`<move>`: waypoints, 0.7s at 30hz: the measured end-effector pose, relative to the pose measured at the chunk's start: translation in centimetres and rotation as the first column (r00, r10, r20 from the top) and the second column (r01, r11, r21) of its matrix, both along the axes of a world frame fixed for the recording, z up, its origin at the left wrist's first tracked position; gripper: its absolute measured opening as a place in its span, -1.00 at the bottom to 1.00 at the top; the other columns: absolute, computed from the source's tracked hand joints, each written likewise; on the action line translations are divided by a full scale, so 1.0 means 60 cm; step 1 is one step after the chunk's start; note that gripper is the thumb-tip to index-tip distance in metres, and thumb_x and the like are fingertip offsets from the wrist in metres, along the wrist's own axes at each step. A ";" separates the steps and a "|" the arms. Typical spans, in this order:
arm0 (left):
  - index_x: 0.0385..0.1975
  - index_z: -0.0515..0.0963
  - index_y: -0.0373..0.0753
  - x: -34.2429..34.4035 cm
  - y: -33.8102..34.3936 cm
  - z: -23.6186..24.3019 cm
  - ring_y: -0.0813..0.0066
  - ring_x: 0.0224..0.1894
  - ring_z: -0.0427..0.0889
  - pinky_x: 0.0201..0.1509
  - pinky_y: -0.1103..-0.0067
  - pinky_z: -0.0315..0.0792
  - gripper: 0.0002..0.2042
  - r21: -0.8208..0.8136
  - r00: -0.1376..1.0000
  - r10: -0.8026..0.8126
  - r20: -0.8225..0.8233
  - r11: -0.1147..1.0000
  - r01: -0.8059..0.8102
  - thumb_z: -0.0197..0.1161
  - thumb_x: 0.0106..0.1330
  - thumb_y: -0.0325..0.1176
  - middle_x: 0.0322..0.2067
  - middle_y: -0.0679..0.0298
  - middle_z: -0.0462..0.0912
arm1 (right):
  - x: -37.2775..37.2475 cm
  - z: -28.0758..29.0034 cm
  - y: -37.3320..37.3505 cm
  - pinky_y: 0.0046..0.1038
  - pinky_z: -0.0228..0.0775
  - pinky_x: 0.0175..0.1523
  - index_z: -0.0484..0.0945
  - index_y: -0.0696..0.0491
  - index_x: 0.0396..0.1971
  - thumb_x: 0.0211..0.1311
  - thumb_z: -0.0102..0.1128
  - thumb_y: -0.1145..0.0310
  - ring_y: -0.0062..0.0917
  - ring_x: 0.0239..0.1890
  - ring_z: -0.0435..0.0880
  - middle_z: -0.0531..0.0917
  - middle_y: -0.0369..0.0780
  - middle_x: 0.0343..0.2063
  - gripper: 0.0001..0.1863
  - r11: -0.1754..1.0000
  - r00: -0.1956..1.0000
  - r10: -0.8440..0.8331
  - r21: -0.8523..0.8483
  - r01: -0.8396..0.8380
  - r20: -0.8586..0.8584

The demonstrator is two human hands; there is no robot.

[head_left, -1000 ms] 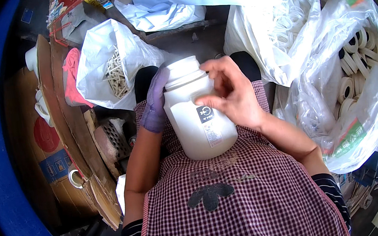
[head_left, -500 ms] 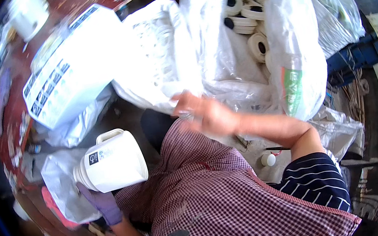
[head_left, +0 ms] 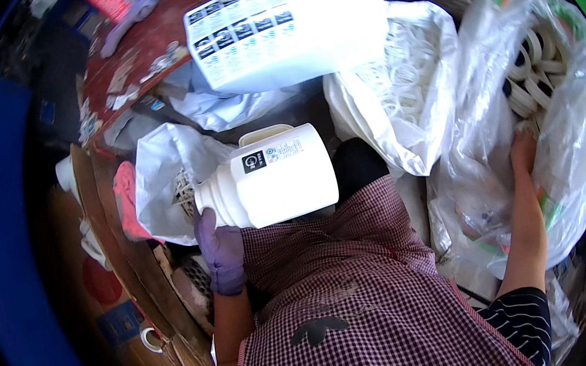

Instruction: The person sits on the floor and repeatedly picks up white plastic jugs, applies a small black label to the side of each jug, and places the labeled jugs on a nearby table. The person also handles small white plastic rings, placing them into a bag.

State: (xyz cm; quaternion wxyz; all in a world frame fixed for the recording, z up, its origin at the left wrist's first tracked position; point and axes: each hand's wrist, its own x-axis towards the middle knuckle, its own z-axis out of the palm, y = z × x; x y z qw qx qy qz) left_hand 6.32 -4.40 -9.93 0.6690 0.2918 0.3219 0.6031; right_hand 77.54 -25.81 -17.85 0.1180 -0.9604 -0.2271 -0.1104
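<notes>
R grip [head_left: 524, 147] outstretched in bag [head_left: 479, 149], L [head_left: 222, 251] w/ jug [head_left: 285, 180].

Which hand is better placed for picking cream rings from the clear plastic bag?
Probably the right hand: it reaches into the clear plastic bag, close to the cream rings. The purple-gloved left hand is occupied, holding the white plastic jug by its neck.

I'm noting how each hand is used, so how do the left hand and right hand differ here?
The left hand wears a purple glove; the right hand is bare.
The left hand grips the white jug at its stepped neck; the right hand reaches into the clear plastic bag of off-white rings, its fingertips hard to make out.
Both arms come from dark striped sleeves.
</notes>
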 end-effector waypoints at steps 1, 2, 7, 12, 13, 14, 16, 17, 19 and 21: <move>0.32 0.23 -0.42 -0.007 0.001 0.001 0.16 0.27 0.43 0.36 0.30 0.31 -0.44 -0.010 1.000 -0.020 0.004 1.000 0.020 0.07 0.42 -0.20 0.23 0.00 0.42 | 0.012 -0.008 0.006 -0.13 0.35 0.22 0.41 0.14 0.17 0.33 0.11 0.08 0.06 0.13 0.52 0.54 0.15 0.09 -0.45 1.000 0.997 0.006 0.004 -0.007 0.077; 0.31 0.23 -0.42 -0.010 0.000 -0.001 0.16 0.27 0.43 0.36 0.30 0.31 -0.45 -0.020 0.999 -0.044 0.016 0.999 0.044 0.06 0.42 -0.21 0.23 0.00 0.42 | 0.024 -0.011 0.007 -0.13 0.37 0.20 0.43 0.14 0.15 0.33 0.10 0.07 0.06 0.11 0.53 0.55 0.15 0.08 -0.46 1.000 0.987 0.007 0.009 -0.009 0.161; 0.31 0.22 -0.41 -0.016 -0.009 -0.038 0.16 0.26 0.44 0.34 0.30 0.34 -0.48 -0.076 0.994 -0.073 0.077 0.994 0.079 0.01 0.43 -0.26 0.23 0.01 0.40 | 0.033 0.041 0.050 -0.13 0.38 0.18 0.43 0.14 0.20 0.35 0.07 0.06 -0.02 0.10 0.57 0.55 0.13 0.09 -0.44 0.988 0.996 -0.069 -0.138 0.077 0.062; 0.32 0.23 -0.42 -0.017 -0.021 -0.029 0.19 0.27 0.45 0.35 0.30 0.35 -0.46 -0.215 0.989 -0.042 0.141 0.974 0.072 -0.19 0.55 -0.10 0.24 0.02 0.43 | -0.120 0.183 0.138 -0.30 0.41 0.14 0.39 0.18 0.24 0.46 0.03 0.17 -0.16 0.06 0.60 0.56 0.07 0.09 -0.50 0.869 0.948 0.150 0.420 -0.262 0.281; 0.32 0.24 -0.41 -0.016 -0.021 -0.025 0.19 0.26 0.45 0.35 0.31 0.35 -0.46 -0.254 0.977 -0.052 0.207 0.961 0.105 -0.21 0.56 -0.08 0.23 0.02 0.43 | -0.227 0.256 0.168 -0.32 0.39 0.14 0.40 0.18 0.23 0.49 -0.01 0.23 -0.20 0.06 0.60 0.55 0.05 0.13 -0.55 0.803 0.897 0.252 0.439 -0.404 0.363; 0.32 0.24 -0.40 -0.008 -0.014 -0.024 0.19 0.26 0.45 0.35 0.31 0.36 -0.45 -0.287 0.957 -0.085 0.279 0.943 0.167 -0.22 0.56 -0.06 0.22 0.03 0.44 | -0.294 0.273 0.180 -0.44 0.39 0.06 0.45 0.18 0.17 0.51 -0.02 0.28 -0.44 -0.05 0.57 0.59 -0.10 0.01 -0.62 0.516 0.846 0.409 0.678 -0.523 0.342; 0.33 0.25 -0.31 0.016 -0.007 -0.026 0.17 0.25 0.49 0.27 0.26 0.45 -0.38 -0.210 0.966 -0.209 0.153 0.948 0.239 -0.16 0.50 0.08 0.25 0.06 0.43 | -0.404 0.265 0.183 -0.40 0.36 0.15 0.39 0.18 0.26 0.49 0.01 0.25 -0.45 0.03 0.54 0.57 -0.13 0.03 -0.54 0.502 0.749 0.641 0.647 -0.575 0.169; 0.33 0.25 -0.31 0.027 -0.010 -0.018 0.17 0.24 0.50 0.25 0.27 0.46 -0.37 -0.224 0.948 -0.245 0.203 0.931 0.288 -0.17 0.50 0.10 0.25 0.07 0.44 | -0.466 0.251 0.192 -0.38 0.36 0.16 0.39 0.18 0.25 0.48 0.02 0.28 -0.43 0.06 0.53 0.58 -0.12 0.01 -0.56 0.488 0.683 0.727 0.642 -0.592 0.077; 0.33 0.27 -0.27 0.050 -0.014 -0.005 0.19 0.21 0.53 0.20 0.30 0.51 -0.33 -0.289 0.922 -0.265 0.281 0.893 0.344 -0.19 0.47 0.18 0.23 0.09 0.46 | -0.587 0.242 0.247 -0.37 0.39 0.04 0.40 0.19 0.26 0.44 0.01 0.34 -0.39 -0.10 0.51 0.52 -0.14 -0.16 -0.55 0.278 0.447 0.888 0.646 -0.711 0.109; 0.30 0.30 -0.27 0.055 -0.024 0.005 0.21 0.20 0.54 0.19 0.34 0.51 -0.37 -0.212 0.839 -0.309 0.448 0.875 0.436 -0.25 0.50 0.15 0.20 0.11 0.48 | -0.667 0.272 0.287 -0.40 0.37 -0.01 0.42 0.22 0.24 0.38 0.05 0.39 -0.36 -0.16 0.50 0.49 -0.12 -0.20 -0.54 0.043 0.167 0.978 0.664 -0.746 0.124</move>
